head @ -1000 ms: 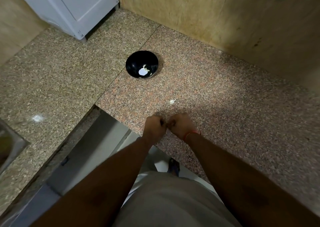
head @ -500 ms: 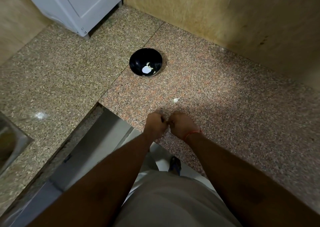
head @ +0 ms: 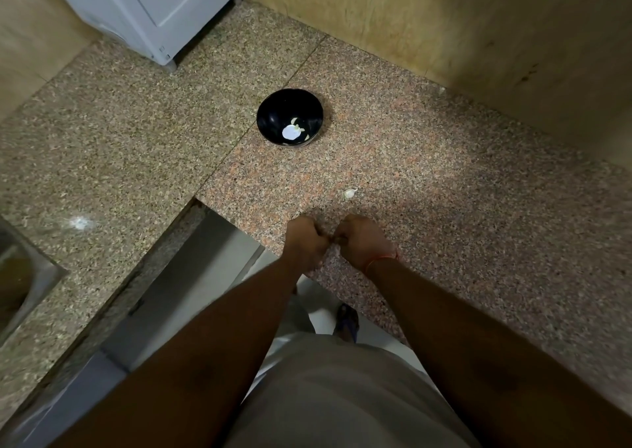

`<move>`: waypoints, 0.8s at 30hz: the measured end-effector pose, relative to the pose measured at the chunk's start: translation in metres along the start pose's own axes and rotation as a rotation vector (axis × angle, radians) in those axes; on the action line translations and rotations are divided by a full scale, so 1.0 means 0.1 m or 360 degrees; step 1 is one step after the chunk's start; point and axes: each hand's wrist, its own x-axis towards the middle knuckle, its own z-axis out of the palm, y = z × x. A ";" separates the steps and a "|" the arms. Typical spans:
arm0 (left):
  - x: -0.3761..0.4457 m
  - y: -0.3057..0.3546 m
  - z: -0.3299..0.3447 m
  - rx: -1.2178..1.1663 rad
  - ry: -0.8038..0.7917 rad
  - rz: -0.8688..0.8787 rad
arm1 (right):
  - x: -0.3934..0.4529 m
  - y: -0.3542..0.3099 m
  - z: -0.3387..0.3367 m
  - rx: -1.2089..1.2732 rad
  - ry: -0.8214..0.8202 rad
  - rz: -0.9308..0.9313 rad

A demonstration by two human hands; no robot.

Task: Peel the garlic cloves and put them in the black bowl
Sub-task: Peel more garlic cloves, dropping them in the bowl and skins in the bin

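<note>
The black bowl (head: 270, 114) stands on the granite counter, well beyond my hands, with pale garlic pieces (head: 291, 132) lying in its bottom. A small loose garlic clove (head: 350, 193) lies on the counter between the bowl and my hands. My left hand (head: 305, 242) and my right hand (head: 362, 240) are both curled into fists and meet knuckle to knuckle just above the counter's front edge. They pinch a small garlic clove between their fingertips, and the fingers hide almost all of it.
A white appliance (head: 154, 9) stands at the back left corner. A steel sink (head: 17, 276) is set into the counter at the far left. Wood-look wall panels (head: 444, 19) close the back. The counter (head: 478, 208) has an inner corner beside my left forearm, with floor below.
Both hands stay pressed together at the same spot with only tiny finger shifts. The view has drifted slightly; the bowl and the loose clove have not moved on the counter.
</note>
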 end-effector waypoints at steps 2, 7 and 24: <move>0.01 0.02 0.00 0.0002 -0.0013 0.0006 | 0.01 0.00 0.02 -0.0003 0.0015 0.0034; 0.02 0.03 0.04 0.0033 0.0002 -0.0023 | 0.05 0.00 0.05 0.0016 0.0015 0.0128; -0.03 0.13 -0.03 0.0058 -0.0012 -0.0038 | 0.06 0.00 0.05 0.0264 0.0121 0.0261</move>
